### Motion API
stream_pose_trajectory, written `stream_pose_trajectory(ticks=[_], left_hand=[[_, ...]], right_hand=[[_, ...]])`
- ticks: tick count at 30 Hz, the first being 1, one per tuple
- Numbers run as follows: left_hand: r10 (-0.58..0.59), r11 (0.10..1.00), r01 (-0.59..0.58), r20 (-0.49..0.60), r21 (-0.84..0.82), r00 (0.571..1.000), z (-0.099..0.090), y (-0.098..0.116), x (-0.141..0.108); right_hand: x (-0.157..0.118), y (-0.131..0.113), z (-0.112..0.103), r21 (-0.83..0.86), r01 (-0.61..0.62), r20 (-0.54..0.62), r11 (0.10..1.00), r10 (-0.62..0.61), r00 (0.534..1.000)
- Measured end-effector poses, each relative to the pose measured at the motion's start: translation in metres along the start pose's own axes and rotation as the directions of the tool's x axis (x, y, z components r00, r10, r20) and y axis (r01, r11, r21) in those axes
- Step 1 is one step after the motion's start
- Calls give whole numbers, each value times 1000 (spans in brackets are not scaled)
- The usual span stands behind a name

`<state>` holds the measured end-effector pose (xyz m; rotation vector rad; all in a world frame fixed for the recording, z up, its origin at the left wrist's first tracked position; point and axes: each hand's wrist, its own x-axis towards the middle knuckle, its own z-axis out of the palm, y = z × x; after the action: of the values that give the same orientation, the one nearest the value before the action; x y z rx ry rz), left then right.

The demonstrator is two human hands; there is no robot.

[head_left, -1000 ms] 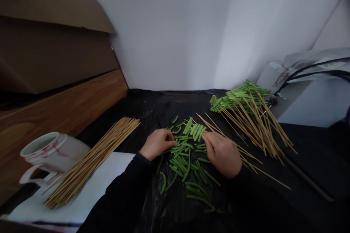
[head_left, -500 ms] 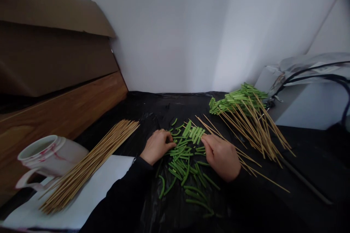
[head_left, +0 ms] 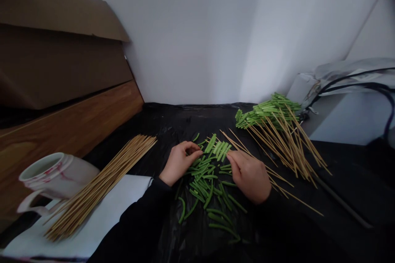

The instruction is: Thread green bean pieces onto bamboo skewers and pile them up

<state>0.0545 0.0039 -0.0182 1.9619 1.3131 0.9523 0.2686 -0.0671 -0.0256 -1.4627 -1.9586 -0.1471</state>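
My right hand [head_left: 249,176] pinches the near end of a bamboo skewer. Several short green stem pieces [head_left: 220,150], which look like cut garlic scapes, sit side by side across that skewer. Facing it, my left hand [head_left: 180,162] has thumb and forefinger closed at the tips on what looks like a thin green stem piece, mostly hidden by the fingers. Below and between both hands spreads a loose pile of cut green stems [head_left: 202,187] on black plastic sheeting [head_left: 185,240].
A bundle of bare skewers [head_left: 101,189] lies over white paper [head_left: 123,201] at left, beside a white mug [head_left: 63,176]. Filled skewers [head_left: 274,111] are stacked at back right, with loose skewers [head_left: 262,162] nearby. A cardboard box [head_left: 61,65] stands at upper left.
My left hand has lifted from the loose pile, moving slightly up and right toward the skewer, its fingertips now closed. My right hand has stayed nearly still on the skewer.
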Motion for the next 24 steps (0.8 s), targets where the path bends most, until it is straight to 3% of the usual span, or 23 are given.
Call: stream_pose_trajectory(ticks=[3, 6, 9, 24], left_hand=[[-134, 876, 143, 53, -460, 990, 5, 10, -2], [-220, 697, 271, 161, -664, 962, 11, 17, -5], [-262, 607, 335, 217, -720, 941, 16, 19, -7], [-298, 504, 398, 278, -767, 913, 22, 21, -10]], right_hand=[[0, -1, 0, 23, 14, 13, 1000, -14, 1000], [-1, -3, 0, 49, 34, 20, 998, -35, 999], [-2, -6, 2, 53, 54, 28, 997, -56, 998], [-4, -9, 8, 51, 52, 62, 997, -55, 997]])
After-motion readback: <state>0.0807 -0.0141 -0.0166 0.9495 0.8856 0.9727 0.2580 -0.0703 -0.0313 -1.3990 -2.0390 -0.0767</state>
